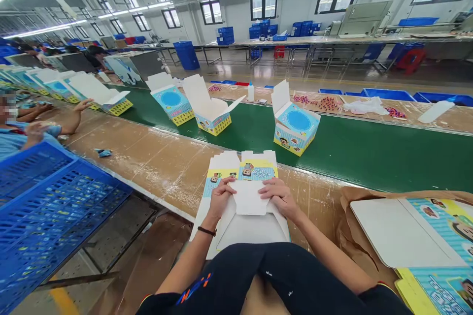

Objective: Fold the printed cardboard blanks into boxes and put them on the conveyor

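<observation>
Directly in front of me a printed cardboard carton (254,229), partly folded, lies with its white inside showing. Its far side carries yellow and blue cartoon print. My left hand (220,198) is closed on the left edge of a small white flap (250,198) of this carton. On the flap's right edge my right hand (280,196) rests with curled fingers gripping it. The flap is bent up between both hands. The carton's near end is hidden by my dark shirt.
A green conveyor belt (354,150) carries several open cartons, including one nearby (295,130). Flat carton sheets (402,234) lie on brown paper at right. A blue crate (48,216) stands at left, by a co-worker (22,130). A white bottle (251,92) stands beyond the belt.
</observation>
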Demonstrator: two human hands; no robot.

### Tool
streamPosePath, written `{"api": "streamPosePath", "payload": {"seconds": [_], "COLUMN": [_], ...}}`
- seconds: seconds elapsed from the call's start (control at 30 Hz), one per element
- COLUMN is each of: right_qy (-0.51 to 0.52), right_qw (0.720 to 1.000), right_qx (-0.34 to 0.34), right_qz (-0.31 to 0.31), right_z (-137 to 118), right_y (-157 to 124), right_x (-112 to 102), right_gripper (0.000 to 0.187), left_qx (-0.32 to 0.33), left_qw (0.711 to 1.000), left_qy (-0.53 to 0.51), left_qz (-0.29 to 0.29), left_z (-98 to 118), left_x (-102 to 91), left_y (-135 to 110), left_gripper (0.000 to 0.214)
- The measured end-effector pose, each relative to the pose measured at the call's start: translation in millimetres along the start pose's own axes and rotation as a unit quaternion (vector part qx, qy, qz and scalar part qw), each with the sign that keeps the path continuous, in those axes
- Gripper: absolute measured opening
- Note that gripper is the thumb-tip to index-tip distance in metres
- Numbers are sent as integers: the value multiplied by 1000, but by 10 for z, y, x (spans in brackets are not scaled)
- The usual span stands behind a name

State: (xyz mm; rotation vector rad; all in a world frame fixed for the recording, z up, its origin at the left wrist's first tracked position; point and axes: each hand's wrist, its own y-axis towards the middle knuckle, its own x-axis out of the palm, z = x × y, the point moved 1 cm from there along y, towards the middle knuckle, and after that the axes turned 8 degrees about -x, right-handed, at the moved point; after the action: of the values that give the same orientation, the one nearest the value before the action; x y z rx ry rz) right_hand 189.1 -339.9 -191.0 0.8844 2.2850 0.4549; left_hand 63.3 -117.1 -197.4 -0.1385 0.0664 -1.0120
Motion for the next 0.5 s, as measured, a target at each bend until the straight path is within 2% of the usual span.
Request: {"api": "streamPosePath", "payload": {"seconds": [0.1,0.13,0.17,0.23,0.27,0.33,0.4,0.47,0.5], "right_qy": [-55,-89,-128,-207,-243,-301,-334,-332,-313], "right_qw": [995,988,978,954,942,926,921,930,941], "right_qx": [38,62,85,117,121,102,72,43,29], "right_qz": [-77,-108,-137,-182,-195,-203,-187,-151,-125], "right_z": [-34,-41,-44,-32,-17,27,85,149,179], "right_y": [-69,-82,-92,-103,-107,-115,-127,-143,-155], "right_x": [-97,-120,-134,-129,-110,-55,-1,27,28], "right_gripper": [28,36,51,75,77,75,74,71,67], "left_qx": [13,17,21,20,17,9,8,13,18], "left_qw": [994,987,977,949,932,895,862,849,853], "left_qy": [103,152,204,309,356,442,505,526,518], "left_qz": [-28,-40,-51,-66,-69,-65,-52,-50,-57], "left_z": [47,69,89,112,113,97,74,69,75], "left_x": [31,56,89,181,237,355,450,488,481], "left_y": [-24,-30,-34,-42,-46,-54,-61,-67,-70], "left_gripper": [21,18,23,56,74,104,121,129,129]}}
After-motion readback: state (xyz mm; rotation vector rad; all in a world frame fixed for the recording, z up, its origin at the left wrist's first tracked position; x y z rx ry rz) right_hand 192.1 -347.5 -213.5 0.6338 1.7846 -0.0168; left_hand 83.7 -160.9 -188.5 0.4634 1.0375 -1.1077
